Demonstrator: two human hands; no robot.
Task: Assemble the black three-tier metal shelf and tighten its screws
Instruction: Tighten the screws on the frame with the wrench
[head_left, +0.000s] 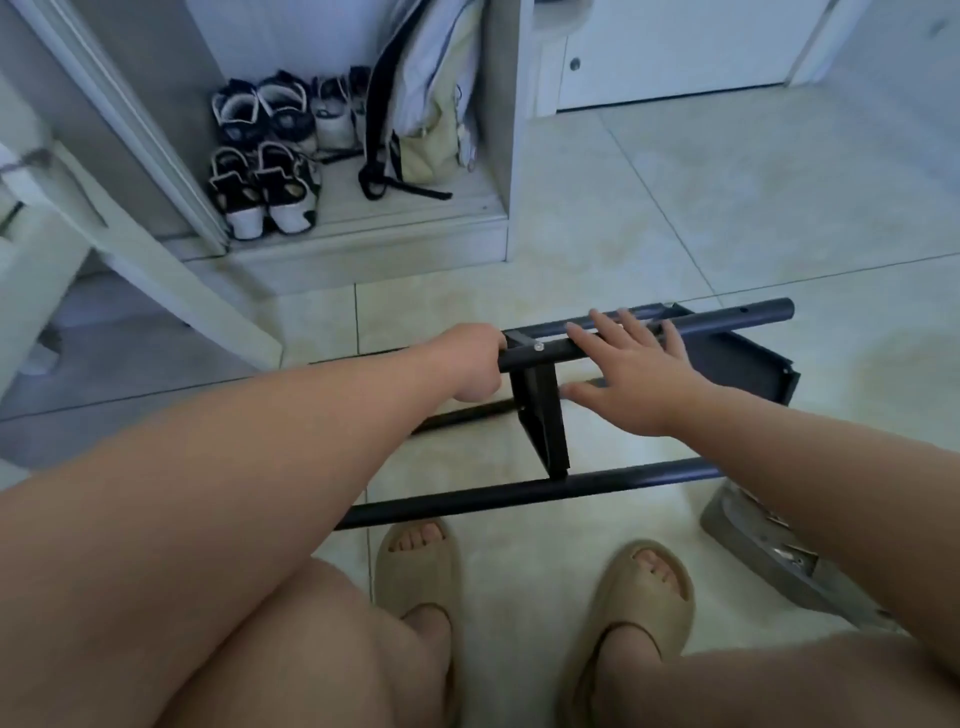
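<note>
Centre frame: our left hand (470, 361) grips the shelf pole (727, 322); our right hand (641, 374) lies flat upon it, fingers spread.

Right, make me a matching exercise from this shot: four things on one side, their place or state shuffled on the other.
1. left hand
2. right hand
3. silver screw
4. sneakers

A. on the cabinet floor
B. open, fingers spread over the upper tube
C. curled round the upper tube
D. in the upper tube, between both hands

Pairs: 1-C, 2-B, 3-D, 4-A.
</note>
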